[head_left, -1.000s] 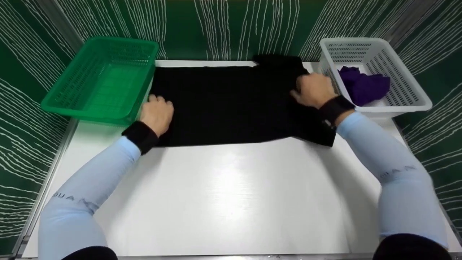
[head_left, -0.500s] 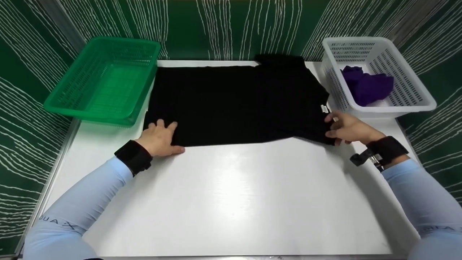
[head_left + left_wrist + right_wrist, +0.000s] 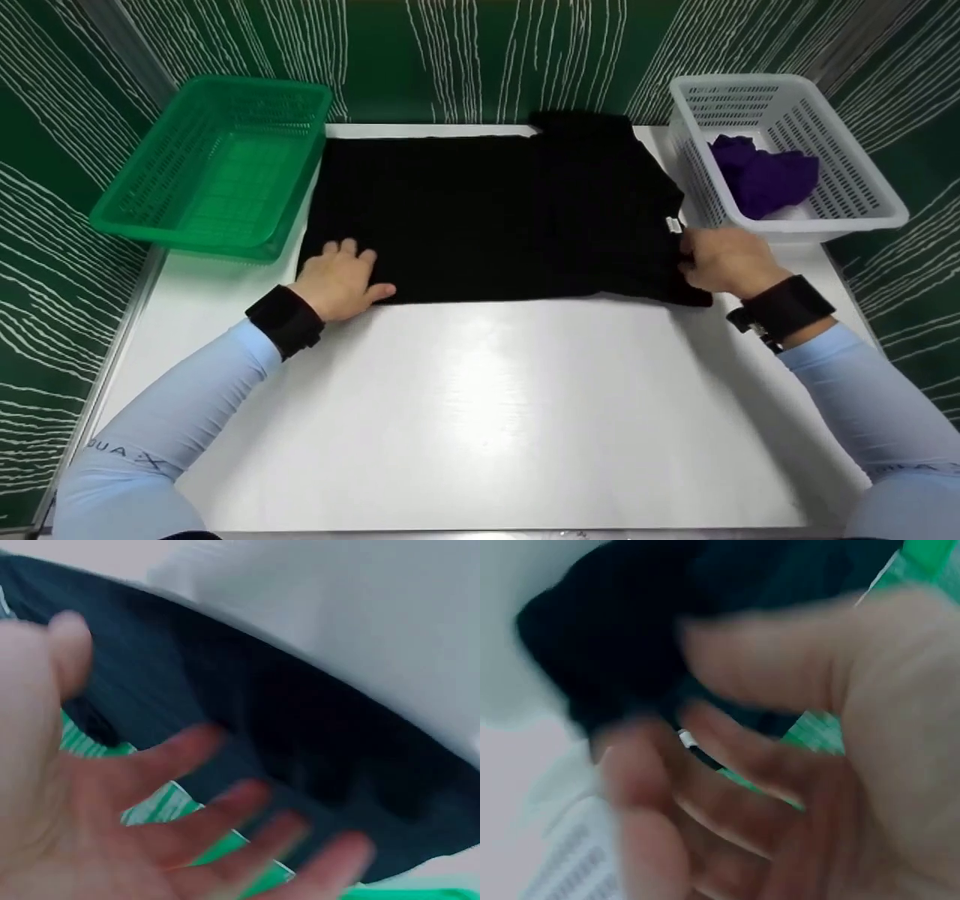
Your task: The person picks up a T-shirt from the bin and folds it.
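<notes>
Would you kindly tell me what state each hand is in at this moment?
Left hand: open, spread over the black shirt.
Right hand: partly curled at the near sleeve; whether it holds the cloth cannot be told.

White-streaked green walls point(image 3: 382, 60); glossy white table point(image 3: 480, 435).

A white, glossy, flat-topped table point(image 3: 480, 420) is carrying a black fabric short-sleeved shirt point(image 3: 457, 217), which is lying spread out nearly flat, a small white label point(image 3: 673, 224) showing at its right end. Just left of the shirt, a green plastic rectangular basket point(image 3: 232, 172) with slotted walls is standing on the table, while a white plastic rectangular basket point(image 3: 832, 225), also slotted, is standing just right of the shirt. In front of the shirt, the table is reflecting light.
</notes>
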Motion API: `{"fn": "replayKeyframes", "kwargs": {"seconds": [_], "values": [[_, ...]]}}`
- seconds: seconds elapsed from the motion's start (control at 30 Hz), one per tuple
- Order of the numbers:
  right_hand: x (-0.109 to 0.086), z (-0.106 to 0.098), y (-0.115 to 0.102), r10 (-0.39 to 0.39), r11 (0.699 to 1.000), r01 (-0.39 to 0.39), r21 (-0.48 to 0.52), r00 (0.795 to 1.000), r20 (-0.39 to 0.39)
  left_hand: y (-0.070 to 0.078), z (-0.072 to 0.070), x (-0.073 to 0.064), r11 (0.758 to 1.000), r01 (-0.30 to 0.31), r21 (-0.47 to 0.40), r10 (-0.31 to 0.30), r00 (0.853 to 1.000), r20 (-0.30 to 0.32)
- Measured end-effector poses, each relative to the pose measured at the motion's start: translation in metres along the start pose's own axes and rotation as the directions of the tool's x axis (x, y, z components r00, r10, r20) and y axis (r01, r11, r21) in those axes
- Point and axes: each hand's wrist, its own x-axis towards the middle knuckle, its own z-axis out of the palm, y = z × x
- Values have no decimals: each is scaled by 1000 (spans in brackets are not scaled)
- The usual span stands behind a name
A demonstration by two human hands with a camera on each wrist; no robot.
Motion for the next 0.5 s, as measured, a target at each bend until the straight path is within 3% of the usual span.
{"fn": "replayKeyframes", "kwargs": {"seconds": [0.07, 0.13, 0.27, 0.4, 0.5], "values": [[8, 5, -18, -56, 998, 55, -13, 995, -87, 8, 2, 6, 999, -49, -5, 48, 997, -53], [18, 14, -37, -133, 991, 134, -5, 984, -120, 18, 3, 15, 996, -92, -15, 91, 993, -69], [43, 34, -67, -213, 977, 213, 8, 977, 1, 42, 8, 33, 992, -128, -20, 128, 992, 1], [67, 46, -73, -148, 989, 149, 9, 978, 149, 55, 9, 46, 997, -76, -4, 76, 989, 125], [74, 50, -75, -87, 996, 85, 19, 982, 166, 59, 9, 50, 999, -28, -19, 31, 982, 188]]}}
